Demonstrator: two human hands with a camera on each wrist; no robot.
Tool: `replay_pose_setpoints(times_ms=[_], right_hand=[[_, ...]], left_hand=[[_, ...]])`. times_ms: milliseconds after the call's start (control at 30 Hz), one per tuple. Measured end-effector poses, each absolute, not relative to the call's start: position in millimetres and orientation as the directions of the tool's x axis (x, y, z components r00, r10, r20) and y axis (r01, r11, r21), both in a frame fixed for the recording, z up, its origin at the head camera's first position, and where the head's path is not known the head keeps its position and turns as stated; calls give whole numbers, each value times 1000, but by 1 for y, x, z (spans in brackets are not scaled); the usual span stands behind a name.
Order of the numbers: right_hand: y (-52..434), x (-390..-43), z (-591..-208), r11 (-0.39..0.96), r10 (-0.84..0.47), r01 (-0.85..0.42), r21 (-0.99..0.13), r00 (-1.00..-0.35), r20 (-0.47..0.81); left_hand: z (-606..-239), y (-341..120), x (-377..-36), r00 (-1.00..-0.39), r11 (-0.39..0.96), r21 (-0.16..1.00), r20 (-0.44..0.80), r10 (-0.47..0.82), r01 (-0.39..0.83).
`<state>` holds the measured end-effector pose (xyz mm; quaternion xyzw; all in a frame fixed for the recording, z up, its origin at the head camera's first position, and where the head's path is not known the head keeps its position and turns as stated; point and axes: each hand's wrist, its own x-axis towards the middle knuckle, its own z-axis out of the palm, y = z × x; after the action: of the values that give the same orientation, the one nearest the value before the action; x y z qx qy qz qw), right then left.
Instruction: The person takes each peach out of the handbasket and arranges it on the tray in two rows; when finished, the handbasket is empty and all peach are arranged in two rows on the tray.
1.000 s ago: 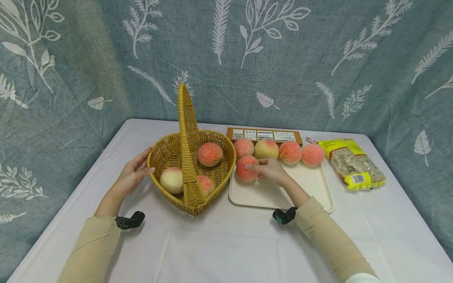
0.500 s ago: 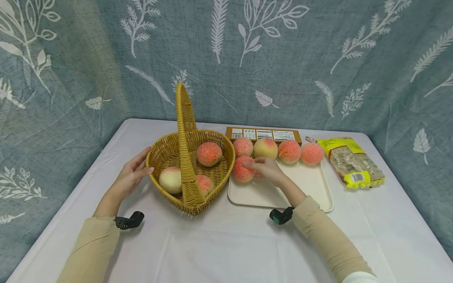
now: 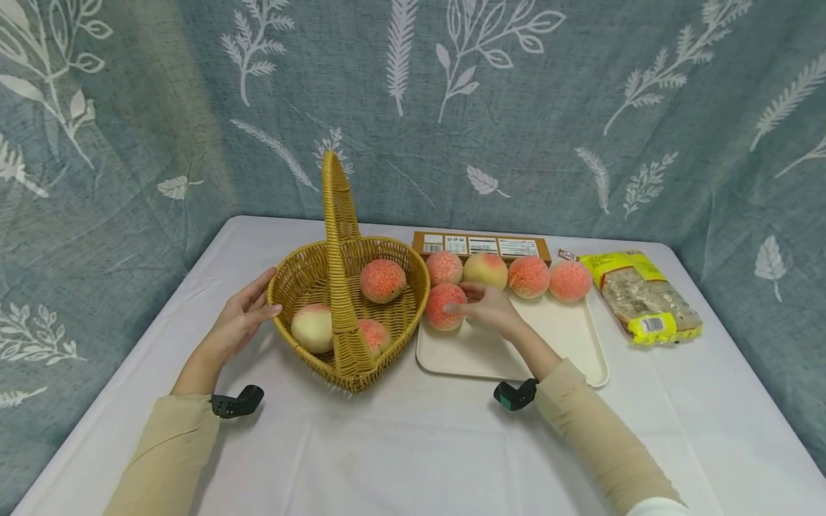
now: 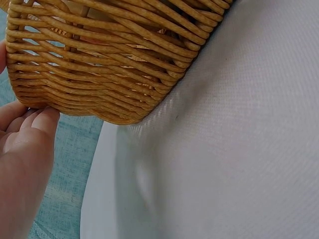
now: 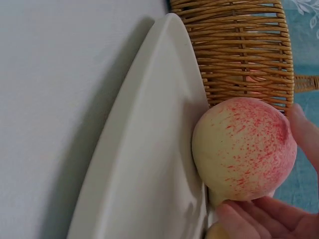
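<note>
My left hand (image 3: 237,320) holds the left rim of a heart-shaped wicker basket (image 3: 300,356), thumb over the edge and fingers outside; in the left wrist view its fingertips press the woven wall (image 4: 99,84). Inside lie a pale peach (image 3: 311,328) and two redder peaches, one red peach (image 3: 383,281) at the back and one peach (image 3: 376,335) partly behind the handle. Between thumb and fingers, my right hand (image 3: 492,311) grips a red-blushed peach (image 3: 445,307) over the left end of a cream tray (image 3: 548,351). That peach (image 5: 244,149) is close beside the basket's wall in the right wrist view.
Along the tray's back sit several peaches, among them a yellowish peach (image 3: 486,271) and a pink peach (image 3: 571,282). Behind them lies a brown box (image 3: 480,244) with white labels. A yellow-and-clear food packet (image 3: 642,297) is at the right. The basket handle (image 3: 338,265) rises high.
The gripped peach has shifted slightly left towards the basket, and my right thumb now lies a little lower on it. My left hand and the basket stay in place.
</note>
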<state>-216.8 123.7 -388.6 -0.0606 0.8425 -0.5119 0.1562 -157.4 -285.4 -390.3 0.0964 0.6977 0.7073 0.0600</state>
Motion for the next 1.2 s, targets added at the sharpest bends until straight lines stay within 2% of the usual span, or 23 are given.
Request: replay_pose_setpoints(times_ms=[200,433,567,700,933,1200], right_hand=[[125,-216,-390,441,-317,-49,-896,-943,-104],[125,-217,-391,456,-315,-59,-888,-944,-99],[126,-219,-388,501,-345,-111,-858,-935,-81],[126,-220,-377,547,-351,-157,-822,-935,-54],[114,-226,-353,504,-356,-214,-837,-934,25],[82,-234,-331,524,-394,-224,-822,-919,0]], left_hand=[[-390,-286,-157,-973,-28,998,62,224,58],[-390,-286,-157,-974,-19,998,63,219,61],[-391,-287,-157,-973,-28,998,67,221,62],[-393,-287,-156,-972,-24,998,63,225,59],[-394,-287,-157,-971,-21,998,70,227,67],[-391,-286,-158,-972,-10,998,64,227,63]])
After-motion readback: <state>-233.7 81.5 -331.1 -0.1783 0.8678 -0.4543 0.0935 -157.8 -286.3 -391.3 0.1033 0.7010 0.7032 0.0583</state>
